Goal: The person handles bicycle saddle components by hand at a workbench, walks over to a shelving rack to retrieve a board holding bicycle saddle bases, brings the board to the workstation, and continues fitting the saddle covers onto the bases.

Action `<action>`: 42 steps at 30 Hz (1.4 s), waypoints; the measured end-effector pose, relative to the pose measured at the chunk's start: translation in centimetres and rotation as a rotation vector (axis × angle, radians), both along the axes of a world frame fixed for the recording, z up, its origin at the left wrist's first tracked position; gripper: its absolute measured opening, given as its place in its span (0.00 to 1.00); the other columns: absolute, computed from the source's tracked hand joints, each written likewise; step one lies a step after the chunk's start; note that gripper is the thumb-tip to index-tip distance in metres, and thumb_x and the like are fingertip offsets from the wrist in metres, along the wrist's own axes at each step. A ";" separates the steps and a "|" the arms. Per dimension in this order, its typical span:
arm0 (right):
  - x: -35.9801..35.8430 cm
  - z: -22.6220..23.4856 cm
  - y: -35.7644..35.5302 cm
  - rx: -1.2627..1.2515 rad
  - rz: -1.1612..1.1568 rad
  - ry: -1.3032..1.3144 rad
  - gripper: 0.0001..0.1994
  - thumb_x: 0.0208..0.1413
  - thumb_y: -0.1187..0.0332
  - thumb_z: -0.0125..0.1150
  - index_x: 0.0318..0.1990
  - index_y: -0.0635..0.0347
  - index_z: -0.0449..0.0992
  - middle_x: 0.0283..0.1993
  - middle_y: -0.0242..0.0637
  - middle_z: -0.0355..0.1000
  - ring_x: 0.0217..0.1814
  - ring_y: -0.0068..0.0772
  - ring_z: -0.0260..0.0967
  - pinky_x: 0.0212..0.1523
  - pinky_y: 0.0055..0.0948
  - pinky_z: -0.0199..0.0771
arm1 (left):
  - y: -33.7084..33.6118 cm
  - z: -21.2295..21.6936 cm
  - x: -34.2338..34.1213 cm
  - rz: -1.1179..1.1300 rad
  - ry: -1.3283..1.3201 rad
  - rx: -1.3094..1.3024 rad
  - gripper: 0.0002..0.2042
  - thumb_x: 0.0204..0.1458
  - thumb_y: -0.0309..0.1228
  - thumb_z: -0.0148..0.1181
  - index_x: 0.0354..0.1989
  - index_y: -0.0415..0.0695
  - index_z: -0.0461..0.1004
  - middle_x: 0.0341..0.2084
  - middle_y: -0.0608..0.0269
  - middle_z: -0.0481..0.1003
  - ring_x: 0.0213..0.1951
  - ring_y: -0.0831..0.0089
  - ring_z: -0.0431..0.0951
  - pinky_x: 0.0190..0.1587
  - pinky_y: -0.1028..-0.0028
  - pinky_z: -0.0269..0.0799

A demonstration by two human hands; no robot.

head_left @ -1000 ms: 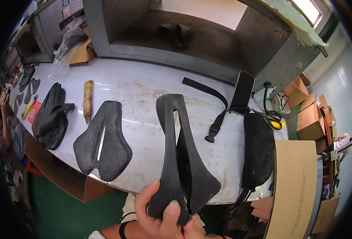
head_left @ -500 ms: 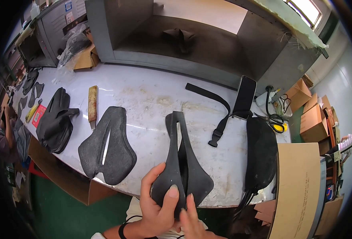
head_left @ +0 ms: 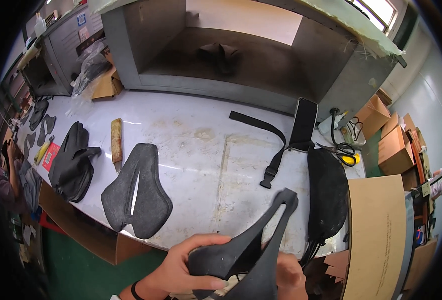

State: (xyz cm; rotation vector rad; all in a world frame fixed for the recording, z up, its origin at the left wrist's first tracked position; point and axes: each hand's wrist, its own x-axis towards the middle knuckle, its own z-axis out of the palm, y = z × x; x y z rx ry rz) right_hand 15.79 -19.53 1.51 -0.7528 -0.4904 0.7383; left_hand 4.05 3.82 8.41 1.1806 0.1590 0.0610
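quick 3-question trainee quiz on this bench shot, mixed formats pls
1. True or false: the left hand and the right hand both grip the black saddle shell, which is held off the white workbench.
2. What lies on the bench just left of the flat black saddle pad?
A. a stack of black saddle covers
B. the scissors
C. the phone
3. Fill in: the black strap ends in a ____ at its near end.

Key
1. True.
2. A.
3. Buckle.
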 end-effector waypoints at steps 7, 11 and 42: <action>2.5 4.6 0.0 -0.261 0.071 -0.625 0.12 0.47 0.71 0.74 0.22 0.62 0.73 0.19 0.32 0.71 0.17 0.23 0.65 0.22 0.19 0.59 | 0.0 0.8 0.5 0.127 -0.451 0.987 0.39 0.44 0.26 0.74 0.64 0.31 0.58 0.26 0.52 0.78 0.27 0.62 0.81 0.32 0.71 0.76; 0.2 7.4 3.0 -0.423 -0.213 -0.841 0.22 0.46 0.76 0.70 0.18 0.54 0.56 0.12 0.29 0.50 0.11 0.25 0.49 0.16 0.27 0.49 | -1.4 -0.9 -0.4 0.389 -0.156 1.090 0.45 0.43 0.29 0.76 0.67 0.32 0.52 0.37 0.49 0.76 0.32 0.61 0.80 0.35 0.70 0.75; -2.1 6.7 5.3 -0.576 -0.150 -0.410 0.08 0.61 0.71 0.60 0.30 0.63 0.73 0.18 0.26 0.67 0.19 0.14 0.60 0.21 0.21 0.58 | -4.9 0.7 0.2 0.123 0.145 -0.344 0.34 0.51 0.30 0.65 0.67 0.36 0.58 0.55 0.56 0.67 0.58 0.68 0.67 0.61 0.65 0.60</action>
